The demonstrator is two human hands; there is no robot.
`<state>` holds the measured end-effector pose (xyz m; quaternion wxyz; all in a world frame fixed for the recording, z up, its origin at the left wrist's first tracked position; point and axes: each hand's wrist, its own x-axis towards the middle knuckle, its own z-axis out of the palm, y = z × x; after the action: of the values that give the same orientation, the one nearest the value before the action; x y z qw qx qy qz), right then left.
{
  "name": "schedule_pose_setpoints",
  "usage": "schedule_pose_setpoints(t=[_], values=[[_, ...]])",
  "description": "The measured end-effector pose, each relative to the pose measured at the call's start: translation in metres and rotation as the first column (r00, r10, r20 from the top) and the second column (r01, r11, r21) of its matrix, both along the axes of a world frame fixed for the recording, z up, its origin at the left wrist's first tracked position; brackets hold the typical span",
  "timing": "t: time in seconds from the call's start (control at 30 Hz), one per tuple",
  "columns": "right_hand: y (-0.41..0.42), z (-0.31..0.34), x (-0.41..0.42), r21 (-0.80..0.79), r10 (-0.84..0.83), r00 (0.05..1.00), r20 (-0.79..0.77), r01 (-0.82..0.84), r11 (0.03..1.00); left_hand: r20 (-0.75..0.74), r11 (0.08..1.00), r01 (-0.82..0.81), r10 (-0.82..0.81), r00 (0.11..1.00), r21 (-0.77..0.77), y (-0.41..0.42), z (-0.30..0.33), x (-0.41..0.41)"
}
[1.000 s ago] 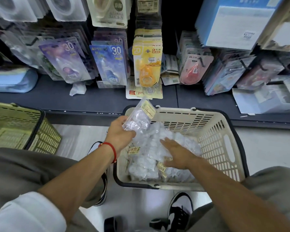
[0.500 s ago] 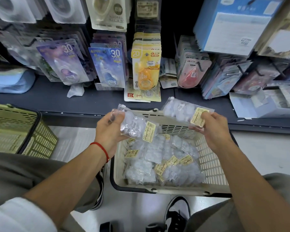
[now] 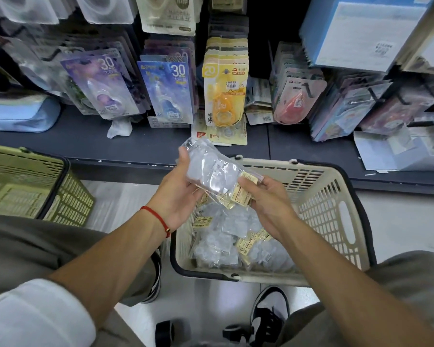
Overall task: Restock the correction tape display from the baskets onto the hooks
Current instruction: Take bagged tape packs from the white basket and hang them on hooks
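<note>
I see my left hand (image 3: pixel 179 194) and right hand (image 3: pixel 267 204) both gripping clear packets (image 3: pixel 211 171) above the beige basket (image 3: pixel 336 196); more packets lie inside.

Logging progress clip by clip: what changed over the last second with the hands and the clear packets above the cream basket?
The right hand lifted a packet out of the cream basket and brought it in to the left hand; both hands now grip one stack of clear packets together above the basket. The left hand kept hold of its packet throughout. The green basket, the remaining packets in the basket and the hanging display stayed put.
</note>
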<state>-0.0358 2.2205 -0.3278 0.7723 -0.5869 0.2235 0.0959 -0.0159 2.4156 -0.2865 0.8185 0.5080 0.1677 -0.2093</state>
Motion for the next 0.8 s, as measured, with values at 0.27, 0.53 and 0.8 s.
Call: schedule_pose_setpoints(t=[0.27, 0.53, 0.8], values=[[-0.017, -0.066, -0.014, -0.863, 0.634, 0.712, -0.302, -0.486, 0.135, 0.030, 0.922, -0.104, 0.100, 0.994, 0.374, 0.008, -0.024, -0.002], [-0.032, -0.051, -0.014, -0.960, 0.572, 0.808, -0.142, -0.252, 0.118, 0.095, 0.904, -0.166, 0.140, 0.986, 0.393, 0.009, -0.030, -0.002], [-0.080, 0.033, 0.004, 0.234, -0.266, 0.964, 0.011, 0.256, 0.938, 0.070, 0.938, -0.158, 0.143, 0.987, 0.310, -0.004, -0.019, -0.006]])
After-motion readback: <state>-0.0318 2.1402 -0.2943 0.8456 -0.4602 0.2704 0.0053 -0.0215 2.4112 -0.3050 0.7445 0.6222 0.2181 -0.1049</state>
